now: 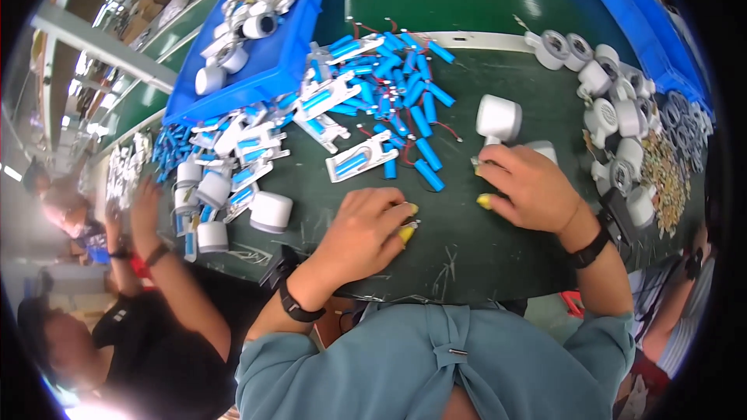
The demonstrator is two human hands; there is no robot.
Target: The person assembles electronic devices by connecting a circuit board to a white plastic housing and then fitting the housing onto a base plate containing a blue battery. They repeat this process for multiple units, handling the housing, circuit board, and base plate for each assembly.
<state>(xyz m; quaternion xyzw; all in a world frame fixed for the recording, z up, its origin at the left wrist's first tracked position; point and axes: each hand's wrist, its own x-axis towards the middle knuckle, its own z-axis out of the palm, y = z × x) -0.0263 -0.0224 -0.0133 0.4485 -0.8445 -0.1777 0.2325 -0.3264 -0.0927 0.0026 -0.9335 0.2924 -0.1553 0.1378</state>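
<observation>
My left hand [364, 235] is over the near middle of the dark green table, thumb and forefinger pinched together in yellow finger covers. A small pale bit shows at those tips, too small to name. My right hand [531, 190] hovers to the right, its yellow-covered thumb apart from the forefinger. Just beyond its fingers stands a white round housing [498, 117] with a short neck, close to the fingertips; whether they touch is unclear. Another white housing [543, 151] is partly hidden behind that hand. Nearest my left hand lie blue cylindrical cells [429, 175] and a white handle shell [362, 157] with a blue cell inside.
A heap of blue cells with red wires [405, 78] spreads across the middle. A blue bin [257, 70] of white housings stands far left. White housings [603, 118], grey rings [685, 128] and small metallic parts [660, 179] line the right. A co-worker's arm [175, 280] reaches in from the left.
</observation>
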